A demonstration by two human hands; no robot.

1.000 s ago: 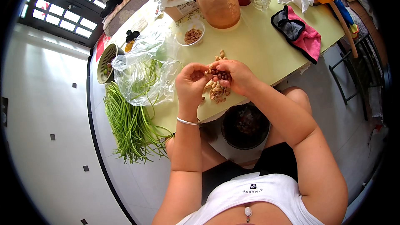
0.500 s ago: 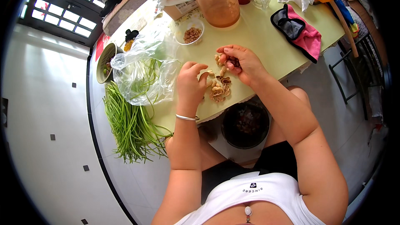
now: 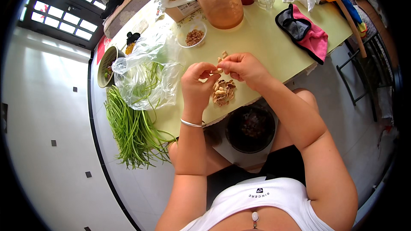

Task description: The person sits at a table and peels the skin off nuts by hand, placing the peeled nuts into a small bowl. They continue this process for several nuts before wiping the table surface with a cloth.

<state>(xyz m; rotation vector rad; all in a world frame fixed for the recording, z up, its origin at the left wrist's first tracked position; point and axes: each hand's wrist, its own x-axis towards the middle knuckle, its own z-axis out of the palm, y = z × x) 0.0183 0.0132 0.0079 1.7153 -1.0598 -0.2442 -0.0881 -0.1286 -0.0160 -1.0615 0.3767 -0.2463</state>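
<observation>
My left hand (image 3: 198, 83), with a silver bangle at its wrist, pinches a pale peanut (image 3: 218, 71) between thumb and fingers. Thumb and forefinger of my right hand (image 3: 246, 70) close on the same peanut from the other side. The right palm is turned down, so whatever lies inside it is hidden. Just below the hands is a small pile of peanut shells (image 3: 223, 93). A few unshelled peanuts (image 3: 223, 55) show beyond my fingertips. Farther off stands a white plastic bowl (image 3: 181, 42) holding reddish peanut kernels (image 3: 195, 37).
Long green stems (image 3: 128, 128) and a clear plastic bag (image 3: 145, 90) cover the table's left side, beside a basket (image 3: 102, 70). A big orange-tinted jar (image 3: 218, 4) stands at the back; a pink cloth (image 3: 311, 40) lies right. Between my legs sits a black bucket (image 3: 250, 145).
My right hand has turned palm down and moved left to meet the left fingers at the peanut. The reddish kernels seen in its palm earlier are now out of sight.
</observation>
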